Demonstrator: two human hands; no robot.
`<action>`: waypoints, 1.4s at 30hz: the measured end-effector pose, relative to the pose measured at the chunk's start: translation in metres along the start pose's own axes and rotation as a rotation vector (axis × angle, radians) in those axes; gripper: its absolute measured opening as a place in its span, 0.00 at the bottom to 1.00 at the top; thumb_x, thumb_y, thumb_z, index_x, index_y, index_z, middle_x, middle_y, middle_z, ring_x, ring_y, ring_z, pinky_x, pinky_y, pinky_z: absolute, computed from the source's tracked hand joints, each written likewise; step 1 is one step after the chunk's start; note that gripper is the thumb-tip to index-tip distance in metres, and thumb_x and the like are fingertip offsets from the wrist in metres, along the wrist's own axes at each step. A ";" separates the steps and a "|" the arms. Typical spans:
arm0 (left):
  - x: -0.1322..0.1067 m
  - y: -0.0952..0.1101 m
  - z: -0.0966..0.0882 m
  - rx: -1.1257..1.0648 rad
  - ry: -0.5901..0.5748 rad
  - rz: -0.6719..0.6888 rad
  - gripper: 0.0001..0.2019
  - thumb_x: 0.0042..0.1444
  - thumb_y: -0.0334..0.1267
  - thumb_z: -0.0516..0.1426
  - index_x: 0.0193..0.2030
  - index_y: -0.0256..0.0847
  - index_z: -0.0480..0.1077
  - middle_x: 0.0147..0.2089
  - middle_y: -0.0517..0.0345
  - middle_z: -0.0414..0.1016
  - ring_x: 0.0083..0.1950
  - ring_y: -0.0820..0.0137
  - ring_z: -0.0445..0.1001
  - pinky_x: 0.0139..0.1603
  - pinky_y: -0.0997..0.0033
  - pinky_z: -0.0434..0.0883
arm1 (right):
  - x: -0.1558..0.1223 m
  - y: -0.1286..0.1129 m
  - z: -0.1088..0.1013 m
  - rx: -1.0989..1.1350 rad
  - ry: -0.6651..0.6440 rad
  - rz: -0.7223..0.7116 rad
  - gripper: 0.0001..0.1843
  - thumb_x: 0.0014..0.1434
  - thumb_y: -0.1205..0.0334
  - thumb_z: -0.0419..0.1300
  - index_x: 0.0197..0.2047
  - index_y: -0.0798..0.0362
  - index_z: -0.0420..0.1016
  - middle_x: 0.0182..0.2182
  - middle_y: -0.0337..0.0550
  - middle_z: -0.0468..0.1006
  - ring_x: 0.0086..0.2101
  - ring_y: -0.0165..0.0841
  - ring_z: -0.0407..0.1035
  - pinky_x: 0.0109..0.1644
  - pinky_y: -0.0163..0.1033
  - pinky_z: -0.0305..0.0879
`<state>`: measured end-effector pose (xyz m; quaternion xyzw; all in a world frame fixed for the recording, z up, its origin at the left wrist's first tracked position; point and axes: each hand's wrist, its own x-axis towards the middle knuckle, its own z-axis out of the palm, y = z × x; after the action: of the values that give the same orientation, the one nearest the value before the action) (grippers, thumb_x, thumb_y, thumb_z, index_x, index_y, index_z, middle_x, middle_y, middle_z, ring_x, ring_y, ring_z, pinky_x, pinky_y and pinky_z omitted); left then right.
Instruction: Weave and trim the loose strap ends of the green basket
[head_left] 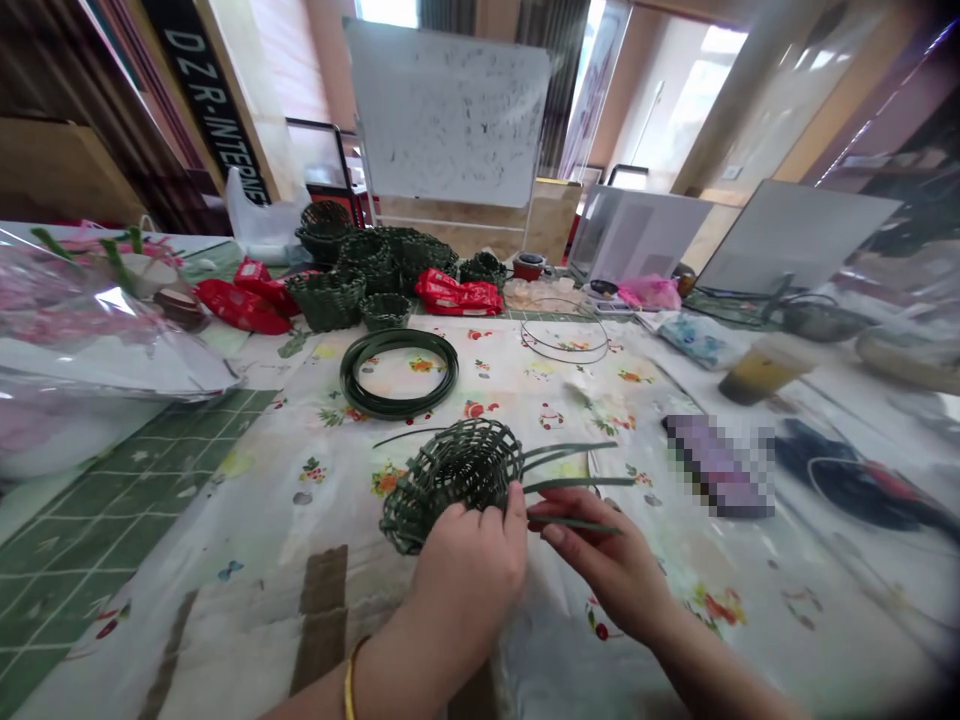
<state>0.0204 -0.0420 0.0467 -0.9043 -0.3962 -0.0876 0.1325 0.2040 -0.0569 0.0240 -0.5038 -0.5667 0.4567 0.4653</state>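
Observation:
A small dark green woven basket (pixel 420 485) lies tilted on its side on the flowered tablecloth, its opening turned toward me. My left hand (pixel 476 560) is closed over its near right rim, with the fingers partly inside the basket. Several loose green strips (pixel 577 483) stick out to the right from the basket. Between thumb and fingers, my right hand (pixel 607 560) pinches one of these strips close to the rim. The fingertips of the left hand are partly hidden by the weave.
Behind the basket lies a coil of green strip (pixel 401 408). Finished woven baskets (pixel 326 300) and red packets (pixel 459 293) stand at the back. To the right are a phone (pixel 720 470) and a cup of yellowish drink (pixel 761 372). Clear plastic wrapping (pixel 112 330) covers the left side.

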 end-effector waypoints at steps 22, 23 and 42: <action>-0.021 -0.086 0.016 -1.307 -0.173 -0.537 0.39 0.59 0.51 0.54 0.72 0.49 0.38 0.74 0.51 0.45 0.72 0.54 0.50 0.67 0.49 0.58 | 0.032 0.045 0.003 0.598 0.097 0.018 0.06 0.60 0.58 0.63 0.41 0.44 0.73 0.36 0.36 0.82 0.35 0.31 0.76 0.43 0.40 0.72; -0.016 -0.080 0.024 -1.355 -0.118 -0.568 0.38 0.59 0.49 0.55 0.71 0.48 0.40 0.73 0.51 0.46 0.71 0.54 0.52 0.69 0.49 0.55 | 0.030 0.045 0.000 0.500 0.109 -0.043 0.07 0.61 0.58 0.62 0.44 0.43 0.74 0.36 0.37 0.81 0.36 0.32 0.75 0.44 0.42 0.72; -0.007 -0.073 -0.031 -0.691 -0.284 -0.296 0.32 0.55 0.32 0.47 0.69 0.32 0.53 0.70 0.43 0.55 0.69 0.51 0.56 0.68 0.43 0.54 | 0.013 0.028 0.004 0.279 -0.365 0.162 0.09 0.60 0.53 0.63 0.38 0.46 0.83 0.31 0.40 0.80 0.36 0.31 0.74 0.43 0.37 0.70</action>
<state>-0.0398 -0.0092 0.0866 -0.8318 -0.4840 -0.1077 -0.2494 0.2037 -0.0425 -0.0029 -0.3876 -0.5304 0.6498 0.3822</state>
